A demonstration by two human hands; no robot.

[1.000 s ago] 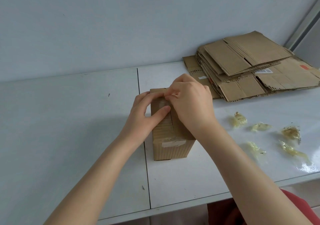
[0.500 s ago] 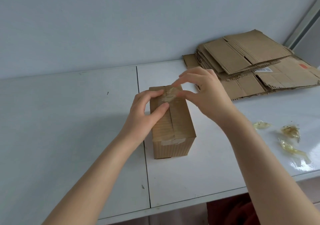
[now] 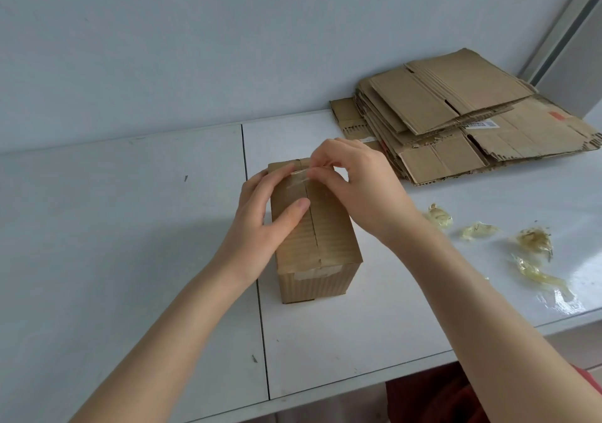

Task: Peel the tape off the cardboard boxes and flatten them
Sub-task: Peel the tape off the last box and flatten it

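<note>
The cardboard box (image 3: 317, 230) is gripped on the white table (image 3: 130, 227) by the left hand (image 3: 260, 223), fingers curled over its far edge, thumb pressed on top. Just beyond that thumb, the clear tape (image 3: 299, 176) is pinched between thumb and forefinger of the right hand (image 3: 361, 188).

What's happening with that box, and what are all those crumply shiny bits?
A person is peeling clear tape off the top of a small cardboard box standing on a white table. The left hand grips the box to steady it, and the right hand pinches the lifted end of the tape at the far edge. The shiny bits are crumpled tape pieces lying to the right. Behind them sits a stack of flattened boxes.
</note>
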